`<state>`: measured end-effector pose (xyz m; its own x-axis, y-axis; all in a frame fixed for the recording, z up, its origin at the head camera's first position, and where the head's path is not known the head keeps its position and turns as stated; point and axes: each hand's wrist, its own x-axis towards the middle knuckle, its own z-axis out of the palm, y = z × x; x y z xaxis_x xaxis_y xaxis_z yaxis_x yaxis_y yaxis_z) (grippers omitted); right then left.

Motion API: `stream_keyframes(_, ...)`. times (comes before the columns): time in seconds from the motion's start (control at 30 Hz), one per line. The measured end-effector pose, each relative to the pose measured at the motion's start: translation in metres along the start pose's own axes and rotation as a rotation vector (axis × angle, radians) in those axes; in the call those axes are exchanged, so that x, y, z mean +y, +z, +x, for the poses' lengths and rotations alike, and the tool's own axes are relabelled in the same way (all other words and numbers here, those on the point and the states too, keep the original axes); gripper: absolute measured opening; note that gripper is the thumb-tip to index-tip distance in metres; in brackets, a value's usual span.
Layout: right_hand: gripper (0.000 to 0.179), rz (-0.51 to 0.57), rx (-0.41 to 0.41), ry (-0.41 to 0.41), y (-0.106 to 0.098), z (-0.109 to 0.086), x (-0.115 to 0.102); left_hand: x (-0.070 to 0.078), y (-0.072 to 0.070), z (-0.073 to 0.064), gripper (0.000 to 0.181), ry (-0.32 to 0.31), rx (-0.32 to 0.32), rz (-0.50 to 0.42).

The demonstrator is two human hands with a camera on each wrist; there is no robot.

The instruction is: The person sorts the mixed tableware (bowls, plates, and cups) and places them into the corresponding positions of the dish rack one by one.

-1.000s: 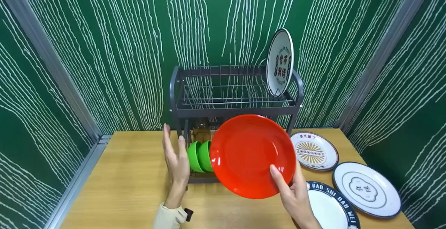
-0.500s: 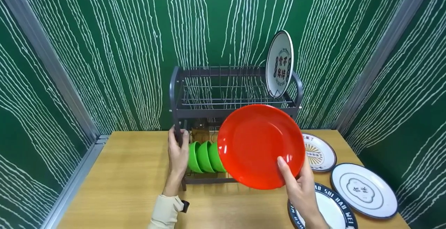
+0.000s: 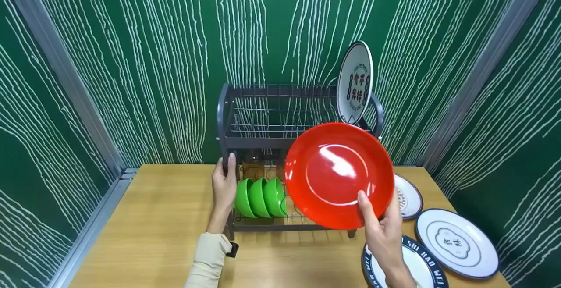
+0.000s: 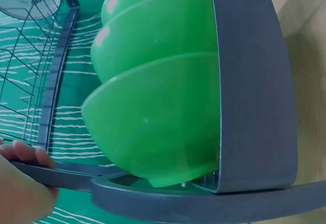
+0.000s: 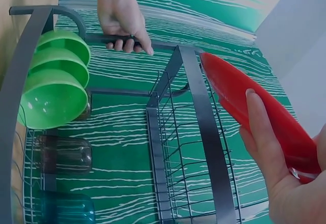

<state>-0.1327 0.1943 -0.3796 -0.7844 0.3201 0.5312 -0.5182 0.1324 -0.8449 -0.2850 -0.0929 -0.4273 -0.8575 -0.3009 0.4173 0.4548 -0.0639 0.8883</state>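
My right hand (image 3: 383,233) pinches the lower right rim of a red plate (image 3: 339,176), thumb on its face, held up in front of the dish rack (image 3: 280,142). In the right wrist view the red plate (image 5: 260,107) shows nearly edge-on beside the upper tier. My left hand (image 3: 223,187) grips the rack's left upright; the right wrist view shows its fingers (image 5: 127,45) curled round the bar. Close to it, green bowls (image 3: 256,198) lean in a row on the lower tier. A white plate with red lettering (image 3: 354,84) stands upright at the upper tier's right end.
On the table (image 3: 158,235) at the right lie a dark-rimmed plate (image 3: 410,264), a white plate with a grey pattern (image 3: 458,242) and a partly hidden plate (image 3: 407,198). Glasses (image 5: 66,155) stand on the lower tier. A green wall (image 3: 280,25) rises behind the rack.
My left hand has moved from open beside the rack to gripping its left upright. The red plate has gone up and to the right, uncovering more of the green bowls.
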Motion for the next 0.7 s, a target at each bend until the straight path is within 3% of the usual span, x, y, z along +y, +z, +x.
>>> stream_keyframes(0.1, 0.064, 0.006, 0.014, -0.021, 0.0, 0.003, 0.0, 0.008, 0.002, -0.001, 0.021, 0.024, 0.002, -0.008)
stream_keyframes(0.23, 0.065, 0.026, 0.045, -0.06, 0.0, 0.008, 0.001, 0.004, 0.004, 0.001, 0.03, 0.058, 0.027, 0.001)
stream_keyframes(0.47, 0.066, 0.076, 0.094, -0.216, -0.001, 0.025, 0.001, -0.004, 0.007, 0.003, 0.034, 0.106, 0.082, 0.023)
stream_keyframes(0.7, 0.064, -0.082, 0.184, -0.275, 0.001, 0.045, -0.008, -0.004, 0.006, 0.002, 0.036, 0.135, 0.088, 0.065)
